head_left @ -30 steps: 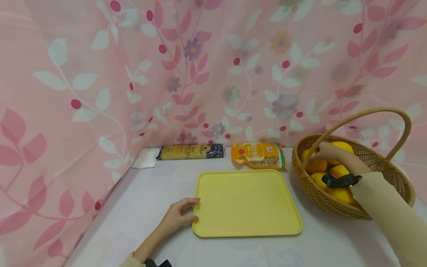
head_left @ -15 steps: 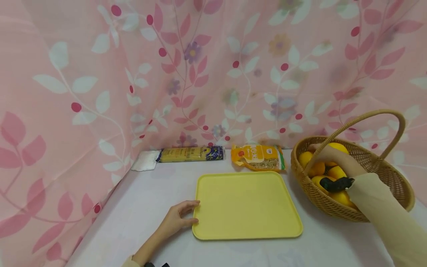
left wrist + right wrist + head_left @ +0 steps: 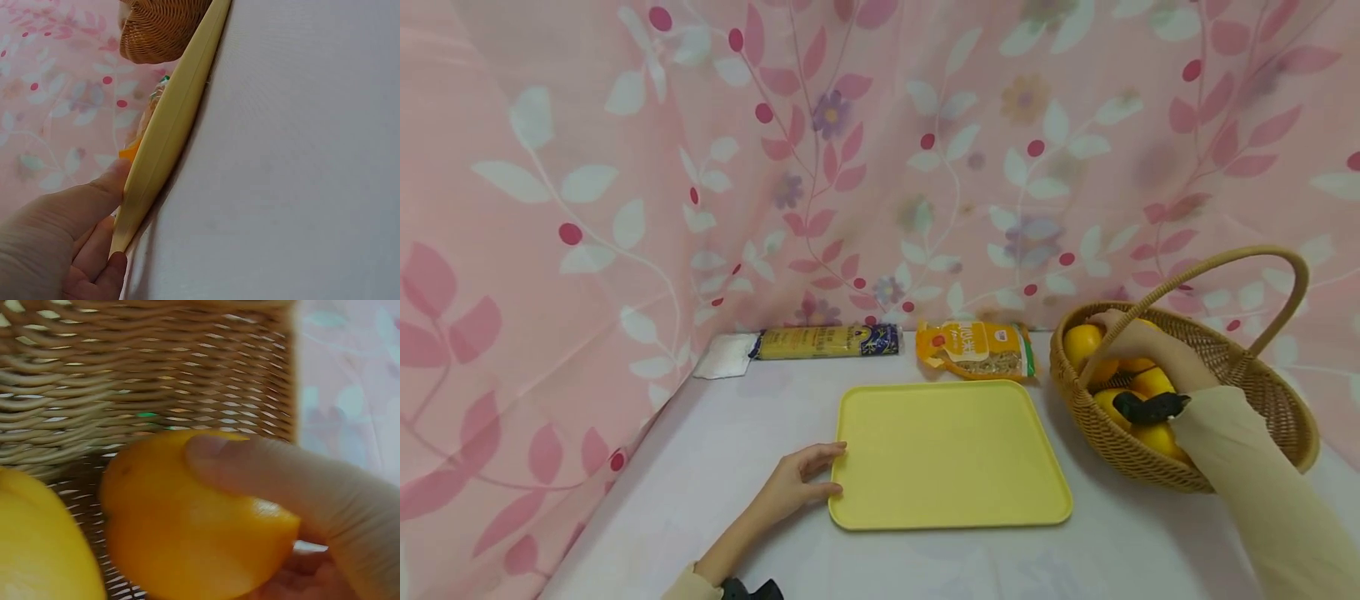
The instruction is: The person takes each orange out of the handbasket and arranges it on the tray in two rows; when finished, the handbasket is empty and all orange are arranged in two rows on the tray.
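Observation:
My left hand (image 3: pixel 790 487) grips the left edge of a yellow rectangular tray (image 3: pixel 955 454). In the left wrist view the thumb lies on the rim and the fingertips are below it. My right hand (image 3: pixel 1138 346) is inside a wicker basket (image 3: pixel 1150 471) with a tall handle. It holds a glossy orange-yellow fruit (image 3: pixel 194 519), slightly lobed, of a kind I cannot tell. The thumb presses on the fruit and the other fingers are partly hidden beneath it. Another yellow fruit (image 3: pixel 37 544) lies beside it, and more fruits (image 3: pixel 1150 382) sit under the wrist.
Behind the tray lie a long pack of noodles (image 3: pixel 820 342) and an orange bag of grain (image 3: pixel 976 350). A white folded packet (image 3: pixel 724 356) is at the far left. A pink floral curtain (image 3: pixel 880 167) hangs behind the table.
My right hand has shifted slightly toward the back left of the basket, around the fruit there. My left hand stays at the tray's edge.

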`<action>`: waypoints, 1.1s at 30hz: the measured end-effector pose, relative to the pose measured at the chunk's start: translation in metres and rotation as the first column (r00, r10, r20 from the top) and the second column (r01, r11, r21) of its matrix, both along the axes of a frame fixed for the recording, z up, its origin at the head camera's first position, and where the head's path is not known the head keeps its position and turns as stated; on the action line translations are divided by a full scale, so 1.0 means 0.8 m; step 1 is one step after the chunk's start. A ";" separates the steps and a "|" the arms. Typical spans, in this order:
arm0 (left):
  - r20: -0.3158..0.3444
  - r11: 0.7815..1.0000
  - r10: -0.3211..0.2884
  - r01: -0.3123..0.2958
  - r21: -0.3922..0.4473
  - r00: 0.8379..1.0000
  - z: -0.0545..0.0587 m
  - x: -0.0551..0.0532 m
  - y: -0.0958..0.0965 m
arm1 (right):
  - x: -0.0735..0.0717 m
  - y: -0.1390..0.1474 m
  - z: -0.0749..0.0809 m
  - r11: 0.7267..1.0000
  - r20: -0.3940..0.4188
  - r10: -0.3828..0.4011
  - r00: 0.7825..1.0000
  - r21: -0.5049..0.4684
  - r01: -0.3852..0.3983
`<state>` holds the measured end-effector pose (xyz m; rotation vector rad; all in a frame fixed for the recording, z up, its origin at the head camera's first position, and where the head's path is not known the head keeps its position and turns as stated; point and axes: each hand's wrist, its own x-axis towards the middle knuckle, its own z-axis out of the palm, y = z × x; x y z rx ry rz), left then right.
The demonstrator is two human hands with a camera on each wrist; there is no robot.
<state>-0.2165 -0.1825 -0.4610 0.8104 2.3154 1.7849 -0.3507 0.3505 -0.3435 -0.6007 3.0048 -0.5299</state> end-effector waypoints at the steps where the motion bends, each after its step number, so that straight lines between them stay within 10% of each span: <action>1: -0.004 1.000 -0.007 0.007 0.003 1.000 -0.005 -0.002 -0.001 | 0.006 -0.003 0.006 0.999 0.000 -0.008 1.000 -0.032 0.008; 8: -0.053 0.997 -0.072 0.074 0.038 0.996 -0.020 -0.004 0.003 | 0.042 -0.014 0.042 0.982 0.112 -0.098 0.989 -0.149 0.114; 24: -0.030 1.000 0.011 -0.012 -0.026 0.999 0.023 0.007 0.007 | 0.057 0.002 0.060 0.947 -0.142 -0.122 0.982 -0.313 0.072; 33: -0.007 0.996 0.068 -0.069 -0.052 0.998 0.027 0.011 0.005 | 0.077 0.000 0.080 0.939 0.065 -0.223 0.973 -0.253 0.232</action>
